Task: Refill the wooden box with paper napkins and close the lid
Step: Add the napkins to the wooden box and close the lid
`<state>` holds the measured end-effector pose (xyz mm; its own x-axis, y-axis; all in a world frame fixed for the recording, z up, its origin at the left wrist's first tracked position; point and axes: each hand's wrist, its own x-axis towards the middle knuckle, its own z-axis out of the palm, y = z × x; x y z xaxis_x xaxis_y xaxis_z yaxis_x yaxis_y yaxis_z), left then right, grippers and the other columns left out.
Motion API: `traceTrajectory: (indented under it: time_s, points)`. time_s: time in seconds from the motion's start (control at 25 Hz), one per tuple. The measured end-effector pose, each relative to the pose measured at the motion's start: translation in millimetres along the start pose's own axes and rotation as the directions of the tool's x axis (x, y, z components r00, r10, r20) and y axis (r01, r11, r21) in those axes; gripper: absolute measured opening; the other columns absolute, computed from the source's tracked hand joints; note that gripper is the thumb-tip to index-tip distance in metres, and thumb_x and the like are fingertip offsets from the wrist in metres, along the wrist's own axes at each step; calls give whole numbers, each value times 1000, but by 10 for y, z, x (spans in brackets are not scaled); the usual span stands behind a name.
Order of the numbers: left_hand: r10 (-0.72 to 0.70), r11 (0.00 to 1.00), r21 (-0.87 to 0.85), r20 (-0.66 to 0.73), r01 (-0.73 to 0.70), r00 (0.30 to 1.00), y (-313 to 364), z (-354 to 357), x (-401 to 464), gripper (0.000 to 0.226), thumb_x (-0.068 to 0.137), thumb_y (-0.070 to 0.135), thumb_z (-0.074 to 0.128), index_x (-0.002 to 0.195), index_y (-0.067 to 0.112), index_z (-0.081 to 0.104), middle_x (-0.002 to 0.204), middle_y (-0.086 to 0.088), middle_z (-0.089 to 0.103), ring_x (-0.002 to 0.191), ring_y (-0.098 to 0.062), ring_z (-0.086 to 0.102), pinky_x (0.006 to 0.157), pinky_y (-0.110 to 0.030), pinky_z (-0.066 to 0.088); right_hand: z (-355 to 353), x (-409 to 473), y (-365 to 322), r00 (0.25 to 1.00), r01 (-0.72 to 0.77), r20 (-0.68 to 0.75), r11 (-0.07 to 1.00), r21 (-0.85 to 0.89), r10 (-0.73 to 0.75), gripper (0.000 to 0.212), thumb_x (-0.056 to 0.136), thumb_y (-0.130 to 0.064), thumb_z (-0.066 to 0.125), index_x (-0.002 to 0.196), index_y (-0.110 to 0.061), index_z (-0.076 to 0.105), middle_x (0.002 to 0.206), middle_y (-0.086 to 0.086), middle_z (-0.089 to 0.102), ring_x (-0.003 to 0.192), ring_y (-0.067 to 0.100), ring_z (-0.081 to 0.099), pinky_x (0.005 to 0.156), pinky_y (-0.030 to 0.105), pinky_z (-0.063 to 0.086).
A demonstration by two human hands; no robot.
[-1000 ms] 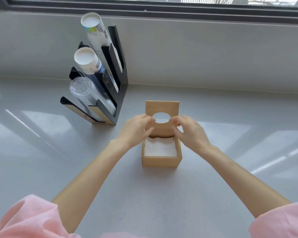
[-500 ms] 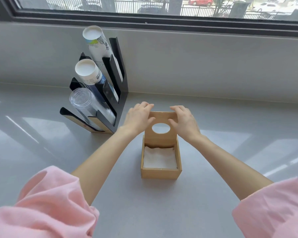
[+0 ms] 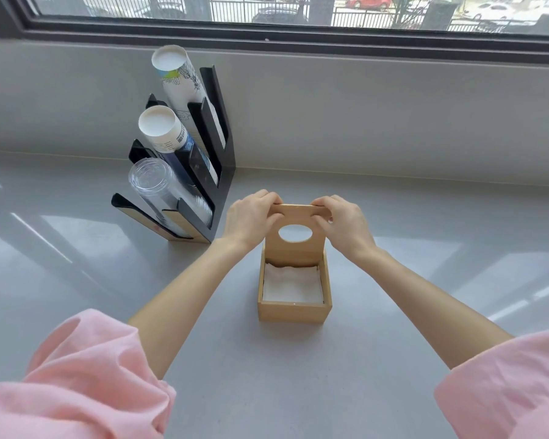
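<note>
A small square wooden box [image 3: 293,312] stands on the grey counter in the middle of the view. White paper napkins [image 3: 293,283] lie inside it, below the rim. Its hinged lid [image 3: 293,248], with an oval hole, stands upright at the far side. My left hand [image 3: 251,221] grips the lid's top left corner and my right hand [image 3: 346,226] grips its top right corner, fingers over the upper edge.
A black cup dispenser [image 3: 216,172] stands to the far left of the box, holding two paper cup stacks and a clear plastic cup stack [image 3: 168,191]. A grey wall and window frame [image 3: 298,39] run along the counter's far edge. Pink sleeves cover my upper arms.
Both hands rose from the lid's middle, beside the hole, to its top edge and now clasp the corners. The view tilted up, showing more of the window.
</note>
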<state>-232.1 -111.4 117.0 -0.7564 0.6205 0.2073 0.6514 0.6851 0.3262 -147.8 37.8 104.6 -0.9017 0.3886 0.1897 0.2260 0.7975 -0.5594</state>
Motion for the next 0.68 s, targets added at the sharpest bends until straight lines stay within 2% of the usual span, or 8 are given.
traceTrajectory:
  time_s: [0.12,0.24,0.4,0.56,0.68]
  points:
    - [22,999,-31,-53,-24,998,12,-9,-106,22,91,24,51,109,14,61,108,-1,64,99,-21,58,71,-28,38,-16,-96,25,998,50,-45,999,19,-49,23,88,-12,56,109,-11,65,104,5,67,89,22,59,82,35,49]
    - [43,990,-131,-85,-54,995,-25,10,-275,20,90,20,53,104,13,65,103,-1,67,96,-20,61,75,-31,46,-3,-282,47,987,123,-111,990,64,-116,19,87,-9,59,103,-8,69,98,8,70,85,24,63,81,39,52]
    - [53,964,-256,-79,-71,996,-87,43,-483,19,88,19,59,101,11,69,98,0,73,91,-19,65,77,-26,45,56,-547,90,964,205,-194,973,104,-182,16,87,-7,61,98,-7,73,93,8,74,82,26,68,76,36,54]
    - [85,964,-241,-113,-110,990,-149,164,-711,20,85,23,61,102,18,72,95,1,76,83,-18,70,73,-28,52,153,-775,194,943,278,-207,959,63,-260,18,84,-7,62,97,-9,73,93,5,76,82,24,71,72,29,50]
    - [179,955,-217,-134,-205,975,-203,267,-857,29,84,33,52,102,21,72,100,3,75,89,-15,71,70,-32,57,238,-931,250,932,304,-223,951,48,-286,20,83,-13,61,99,-10,74,99,4,75,89,21,72,78,28,50]
